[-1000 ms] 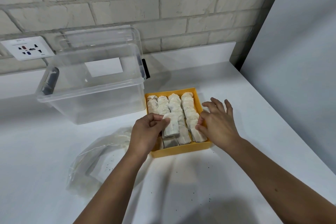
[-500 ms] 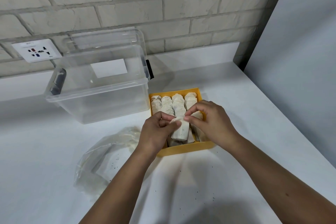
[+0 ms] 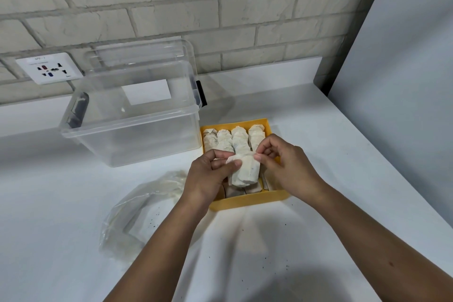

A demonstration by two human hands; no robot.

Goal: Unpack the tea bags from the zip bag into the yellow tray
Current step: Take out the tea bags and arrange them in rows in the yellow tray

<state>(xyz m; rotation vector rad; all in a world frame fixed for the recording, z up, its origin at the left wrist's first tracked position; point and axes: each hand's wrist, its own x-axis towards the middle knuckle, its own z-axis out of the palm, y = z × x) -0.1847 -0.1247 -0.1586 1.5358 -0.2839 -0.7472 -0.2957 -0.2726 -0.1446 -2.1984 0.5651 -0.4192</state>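
Note:
A yellow tray (image 3: pixel 247 200) sits on the white counter, filled with rows of white tea bags (image 3: pixel 224 140). Just above the tray's near half hangs a small stack of tea bags (image 3: pixel 246 171). My left hand (image 3: pixel 209 176) pinches its upper left corner. My right hand (image 3: pixel 286 167) pinches its upper right corner with thumb and forefinger. The clear zip bag (image 3: pixel 142 211) lies crumpled and flat on the counter, left of the tray and beside my left forearm. My hands hide the tray's middle.
A clear plastic storage box (image 3: pixel 132 127) with dark latches stands open behind and left of the tray, touching its far left corner. A wall socket (image 3: pixel 49 68) is set in the brick wall. A grey panel (image 3: pixel 404 81) bounds the counter on the right. Dark specks dot the counter.
My right hand came off the tray's right side and took hold of the tea bag stack, which both hands lifted slightly above the tray.

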